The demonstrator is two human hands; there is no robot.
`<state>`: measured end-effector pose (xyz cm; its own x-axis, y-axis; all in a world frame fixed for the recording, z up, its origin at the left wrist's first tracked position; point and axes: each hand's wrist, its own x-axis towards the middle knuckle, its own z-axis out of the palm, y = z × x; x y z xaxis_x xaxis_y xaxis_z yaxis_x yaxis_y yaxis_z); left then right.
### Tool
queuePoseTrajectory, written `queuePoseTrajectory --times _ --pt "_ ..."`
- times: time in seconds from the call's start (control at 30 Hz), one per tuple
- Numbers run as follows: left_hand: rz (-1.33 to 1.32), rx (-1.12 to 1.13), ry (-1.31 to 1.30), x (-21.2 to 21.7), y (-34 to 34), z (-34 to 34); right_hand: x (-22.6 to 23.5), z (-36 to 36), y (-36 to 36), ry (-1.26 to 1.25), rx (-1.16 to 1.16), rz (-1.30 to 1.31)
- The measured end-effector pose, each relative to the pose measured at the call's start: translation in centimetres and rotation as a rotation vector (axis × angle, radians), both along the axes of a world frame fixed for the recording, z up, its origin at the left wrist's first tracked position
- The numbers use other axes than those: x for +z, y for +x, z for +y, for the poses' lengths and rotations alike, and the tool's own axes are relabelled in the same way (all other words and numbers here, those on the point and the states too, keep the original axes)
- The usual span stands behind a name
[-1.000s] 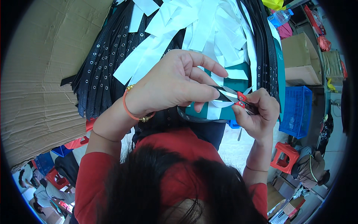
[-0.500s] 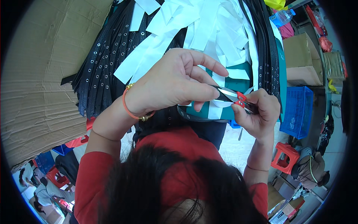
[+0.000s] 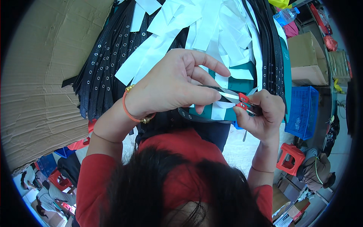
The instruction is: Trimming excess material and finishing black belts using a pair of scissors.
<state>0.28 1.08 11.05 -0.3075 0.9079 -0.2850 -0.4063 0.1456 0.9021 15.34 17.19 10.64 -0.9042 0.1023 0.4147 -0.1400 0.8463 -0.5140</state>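
My right hand (image 3: 266, 115) grips a pair of small snips (image 3: 242, 101) with red fittings. Their metal blades point left and reach the tip of my left thumb. My left hand (image 3: 176, 81), with a cord bracelet at the wrist, has its thumb pressed in on a black strap (image 3: 226, 99); the other fingers curl loosely above. The exact pinch is partly hidden behind the thumb. Beneath both hands, white paper strips (image 3: 218, 112) lie over a dark green surface (image 3: 239, 86). A black strap with eyelets (image 3: 189, 116) curves along its near edge.
Many black eyelet straps (image 3: 107, 60) hang in a bundle at the left, beside a large cardboard sheet (image 3: 41, 75). White strips (image 3: 211, 26) pile up at the far side. On the right are a blue basket (image 3: 302, 113), a cardboard box (image 3: 308, 60) and a red stool (image 3: 290, 159).
The snips' blades have turned slightly and shifted a little left beside my thumb. Both hands stay almost where they were.
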Motion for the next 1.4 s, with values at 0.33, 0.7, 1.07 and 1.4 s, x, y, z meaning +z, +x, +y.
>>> queuePoseTrajectory --times 0.33,0.7,1.07,1.4 --pt "-0.018 -0.002 0.001 0.3 -0.2 -0.2 -1.1 0.0 0.2 -0.232 -0.149 0.043" --pt "0.014 0.014 0.046 -0.3 1.1 0.9 0.1 -0.7 -0.8 -1.197 -0.35 -0.287" --pt "0.131 0.141 0.214 -0.3 2.8 0.7 -0.8 0.4 0.1 -1.599 0.142 -0.144" --pt "0.139 0.122 0.161 0.5 2.0 -1.4 1.5 0.5 0.6 -0.93 -0.117 0.104"
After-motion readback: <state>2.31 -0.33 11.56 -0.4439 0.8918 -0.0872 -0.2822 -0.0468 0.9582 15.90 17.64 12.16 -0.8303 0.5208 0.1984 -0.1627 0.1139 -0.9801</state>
